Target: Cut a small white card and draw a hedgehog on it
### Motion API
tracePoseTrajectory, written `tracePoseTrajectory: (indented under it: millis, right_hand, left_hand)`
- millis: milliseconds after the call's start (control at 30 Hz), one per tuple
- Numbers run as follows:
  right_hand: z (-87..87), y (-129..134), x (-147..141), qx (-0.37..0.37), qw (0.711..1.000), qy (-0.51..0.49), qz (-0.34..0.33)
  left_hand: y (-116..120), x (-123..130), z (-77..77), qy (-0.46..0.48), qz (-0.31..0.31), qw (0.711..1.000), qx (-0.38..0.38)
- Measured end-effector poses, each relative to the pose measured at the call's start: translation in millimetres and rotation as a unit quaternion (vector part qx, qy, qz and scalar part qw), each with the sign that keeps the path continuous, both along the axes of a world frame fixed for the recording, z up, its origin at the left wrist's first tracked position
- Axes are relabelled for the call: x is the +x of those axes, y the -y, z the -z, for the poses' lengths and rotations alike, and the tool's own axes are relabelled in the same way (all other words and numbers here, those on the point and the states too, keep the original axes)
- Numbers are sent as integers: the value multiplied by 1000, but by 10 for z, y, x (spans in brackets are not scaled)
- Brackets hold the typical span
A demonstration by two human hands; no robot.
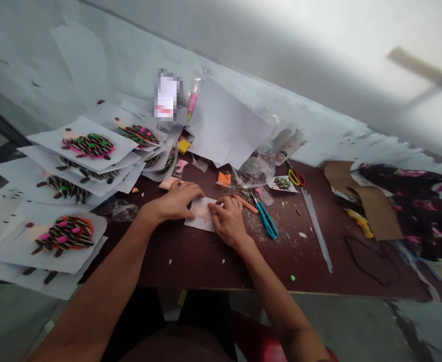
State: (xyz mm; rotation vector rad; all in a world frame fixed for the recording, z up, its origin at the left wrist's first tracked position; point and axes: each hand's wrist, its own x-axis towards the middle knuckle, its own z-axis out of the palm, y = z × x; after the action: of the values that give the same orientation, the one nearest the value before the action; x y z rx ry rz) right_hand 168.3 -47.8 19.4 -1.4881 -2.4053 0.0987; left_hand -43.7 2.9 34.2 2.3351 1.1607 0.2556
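A small white paper (196, 223) with a pale orange shape on it lies on the dark red table between my hands. My left hand (176, 200) rests at its left edge, fingers apart, thumb on the paper, beside a pale pink lump (167, 184). On the right side of the paper, my right hand (228, 218) has its fingers bent and close together, pressing down on the orange shape; what its fingertips hold, if anything, is hidden. An orange stick-like piece (246, 203) and a teal cutter (266, 220) lie just right of my right hand.
Stacked sheets with hedgehog pictures (88, 146) fill the left. Behind the paper are an orange packet (224, 179) and plastic bags (256, 168). Scissors (296, 177), clear sticks (318, 231) and brown cardboard (381, 213) lie to the right. The table's front edge (299, 292) is near me.
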Motion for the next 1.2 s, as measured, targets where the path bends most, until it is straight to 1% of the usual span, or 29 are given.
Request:
tracePoseTrajectory:
  millis: [233, 600, 800, 1067, 1200]
  right_hand:
    - [-11, 50, -62, -11, 1000, 1, 1]
    - [-1, 63, -67, 9, 1000, -10, 18]
    - [14, 59, -65, -2, 999, -29, 18]
    - [-6, 39, -57, -6, 1000, -4, 8]
    - [8, 31, -43, -2, 1000, -11, 4]
  left_hand:
    - [8, 3, -15, 5, 0, 1000, -3]
    - [11, 1, -14, 5, 5, 1000, -2]
    - [40, 64, 1, -19, 0, 1000, 17]
    - [36, 97, -21, -44, 2, 999, 16]
    - [34, 97, -21, -51, 0, 999, 14]
